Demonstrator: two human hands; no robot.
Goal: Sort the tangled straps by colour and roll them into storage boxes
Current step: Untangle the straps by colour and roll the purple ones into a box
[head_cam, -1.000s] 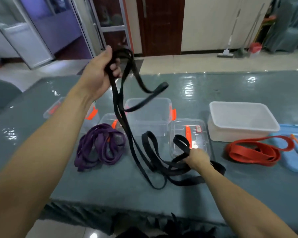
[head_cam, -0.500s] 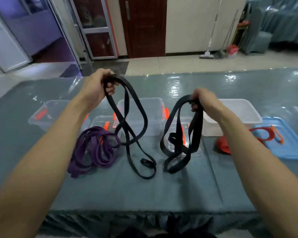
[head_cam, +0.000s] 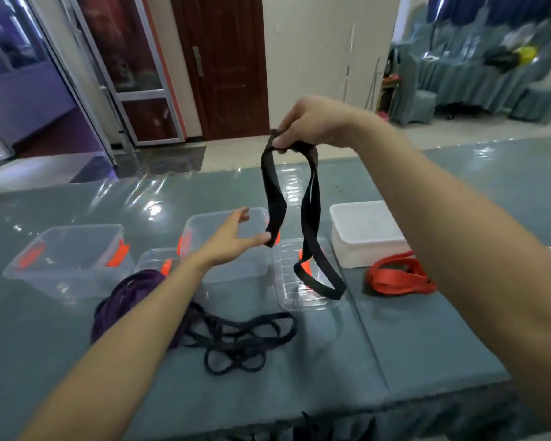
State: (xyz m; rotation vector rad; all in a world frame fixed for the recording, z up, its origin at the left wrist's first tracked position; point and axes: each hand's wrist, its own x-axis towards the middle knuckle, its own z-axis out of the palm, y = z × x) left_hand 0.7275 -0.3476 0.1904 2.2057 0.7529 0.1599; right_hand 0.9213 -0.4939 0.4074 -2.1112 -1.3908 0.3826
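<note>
My right hand [head_cam: 312, 124] is raised above the table and pinches the top of a black strap [head_cam: 309, 214], which hangs down in a long loop over a clear lid [head_cam: 290, 281]. My left hand [head_cam: 233, 238] reaches in with spread fingers, and its thumb tip touches the strap's left hanging fold. A second black strap [head_cam: 236, 338] lies in loose coils on the table near the front. Purple straps [head_cam: 128, 297] are heaped at the left, partly hidden by my left forearm. A red strap [head_cam: 398, 278] lies coiled at the right.
Two clear boxes with orange clips stand on the grey table [head_cam: 411, 338], one at the left [head_cam: 67, 259] and one in the middle [head_cam: 229, 265]. A white box [head_cam: 363, 230] stands right of them. Another clear lid [head_cam: 155, 261] lies by the purple heap.
My left hand has let its black strap fall onto the table and now reaches toward the other strap. My right hand has lifted its strap higher.
</note>
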